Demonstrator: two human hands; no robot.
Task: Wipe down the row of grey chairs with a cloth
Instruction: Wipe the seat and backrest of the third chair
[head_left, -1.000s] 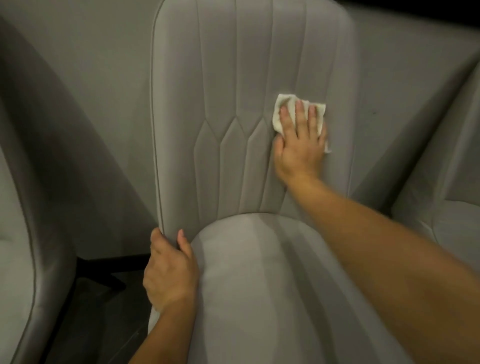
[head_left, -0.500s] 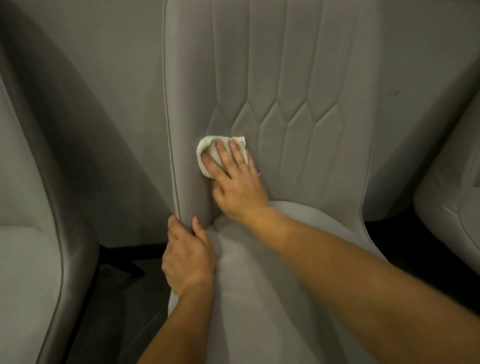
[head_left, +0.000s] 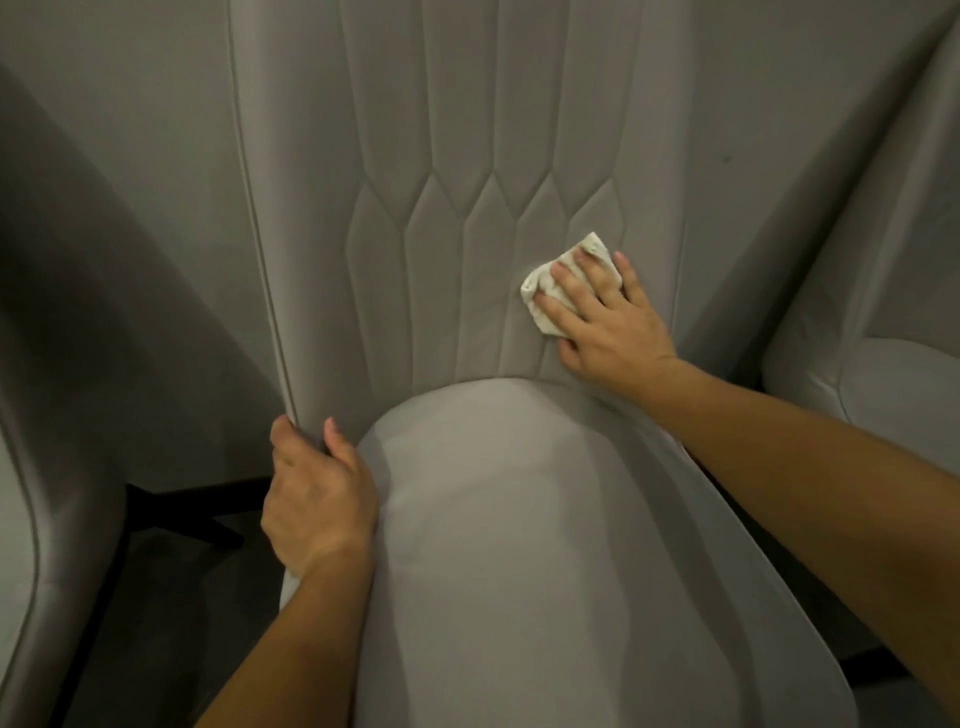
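My two arms are bare from the lower edge of the view up to the hands; no sleeve shows on them. My left hand (head_left: 317, 499) and my right hand (head_left: 610, 322) wear no glove, ring, watch or bracelet. The nails on my fingers (head_left: 563, 273) are short and unpainted.

Grey chair (head_left: 467, 156): smooth, matt, stitched leather-like upholstery; white cloth (head_left: 550, 291): soft, crumpled

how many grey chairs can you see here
3: the middle chair being wiped, one chair partly cut off at the left edge, another at the right edge. More may sit outside the frame.
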